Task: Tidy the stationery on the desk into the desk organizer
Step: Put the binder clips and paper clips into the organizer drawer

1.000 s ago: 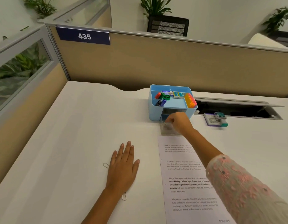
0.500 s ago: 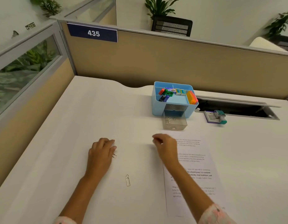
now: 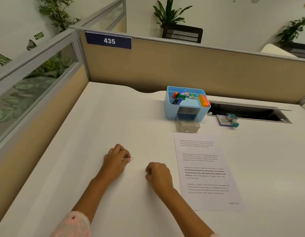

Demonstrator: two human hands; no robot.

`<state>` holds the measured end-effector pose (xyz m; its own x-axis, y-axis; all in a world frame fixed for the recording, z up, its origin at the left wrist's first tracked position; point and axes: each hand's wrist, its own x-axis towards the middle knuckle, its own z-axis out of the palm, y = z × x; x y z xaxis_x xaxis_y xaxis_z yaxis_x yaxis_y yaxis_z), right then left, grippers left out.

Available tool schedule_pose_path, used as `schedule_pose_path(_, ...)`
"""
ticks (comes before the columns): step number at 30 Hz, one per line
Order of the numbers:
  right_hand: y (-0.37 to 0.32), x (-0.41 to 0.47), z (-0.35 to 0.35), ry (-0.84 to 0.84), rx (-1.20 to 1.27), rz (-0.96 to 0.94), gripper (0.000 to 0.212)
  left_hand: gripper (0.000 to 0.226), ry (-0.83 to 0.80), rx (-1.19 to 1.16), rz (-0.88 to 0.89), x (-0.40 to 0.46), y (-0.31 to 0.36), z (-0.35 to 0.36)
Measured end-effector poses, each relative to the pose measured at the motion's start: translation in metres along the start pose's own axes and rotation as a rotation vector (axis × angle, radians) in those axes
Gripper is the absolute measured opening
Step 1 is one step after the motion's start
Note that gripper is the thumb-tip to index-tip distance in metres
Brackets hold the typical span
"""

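My left hand [image 3: 116, 159] rests on the white desk [image 3: 100, 117], thumb and finger pinched on a small metal paper clip [image 3: 130, 158] that sticks out to the right. Close beside it, my right hand [image 3: 158, 175] has its fingers curled down against the desk; whatever lies under them is hidden. The light blue desk organizer [image 3: 169, 106] stands farther back, holding markers, small boxes and orange notes. Its clear drawer [image 3: 187, 124] is pulled out in front with a few paper clips inside.
A printed sheet of paper [image 3: 204, 168] lies right of my right hand. A purple pad with a teal tool [image 3: 228, 119] sits beside the organizer, next to an open cable slot [image 3: 247, 112]. Beige partition walls close the desk's back and left.
My right hand pulled back from the drawer to the desk near my left hand. My left hand closed on a paper clip. The loose clip seen between the hands is out of sight.
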<state>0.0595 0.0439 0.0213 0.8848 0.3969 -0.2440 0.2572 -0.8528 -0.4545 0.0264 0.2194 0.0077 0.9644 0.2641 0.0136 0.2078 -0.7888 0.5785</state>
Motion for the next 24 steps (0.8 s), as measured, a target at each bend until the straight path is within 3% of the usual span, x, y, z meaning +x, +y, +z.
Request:
schedule_pose_path(9, 0.013, -0.016, -0.010, 0.067, 0.101, 0.019, 0.022, 0.006, -0.003, -0.095, 0.004, -0.014, 0.003, 0.002)
schedule_pose_path(12, 0.021, -0.020, -0.016, 0.001, 0.007, 0.044, 0.028, 0.004, 0.032, -0.135, -0.011, -0.013, 0.004, 0.001)
schedule_pose_path(15, 0.021, -0.022, -0.019, 0.044, -0.074, -0.003, 0.015, 0.004, 0.071, -0.164, -0.016, -0.009, 0.006, -0.001)
schedule_pose_path(18, 0.029, -0.031, -0.021, 0.052, -0.118, -0.045, 0.022, 0.005, 0.084, -0.155, -0.018, -0.019, 0.013, 0.006)
schedule_pose_path(24, 0.040, -0.037, -0.018, 0.008, -0.095, -0.011, 0.013, 0.005, 0.072, -0.250, -0.122, -0.032, 0.018, 0.015)
